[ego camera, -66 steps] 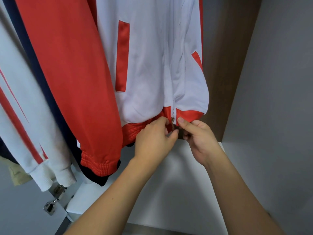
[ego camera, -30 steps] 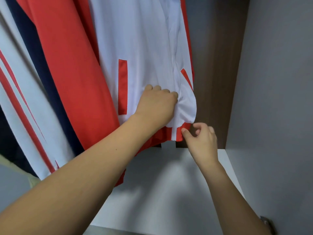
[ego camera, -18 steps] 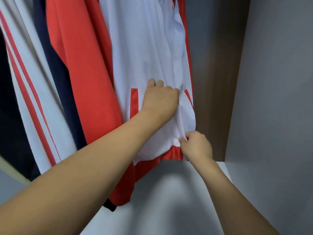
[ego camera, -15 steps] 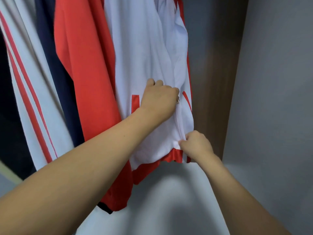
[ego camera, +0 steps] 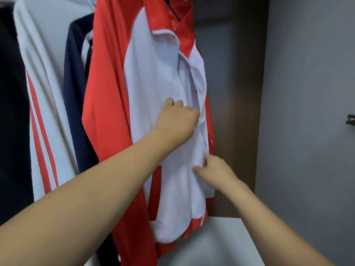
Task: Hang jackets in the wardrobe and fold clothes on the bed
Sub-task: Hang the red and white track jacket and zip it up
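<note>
Since the earlier frames the left hand has climbed from the red hem to the middle of the hanging white jacket with red sleeves and red collar, and the zip below it is now closed. The right hand has also risen from the hem to the lower front.

At the far left hangs a dark garment, then a white jacket with red stripes, then a navy blue jacket. Next comes the red-and-white jacket, hanging in the wardrobe just beside the brown wooden back panel. The left hand is curled and pinches the small metal zip pull at the front seam. The right hand, lower, has bent fingers that pinch the white fabric beside the zip line. Under the jacket lies a white shelf. At the right stands a grey side wall with a small metal fitting at the edge.
</note>
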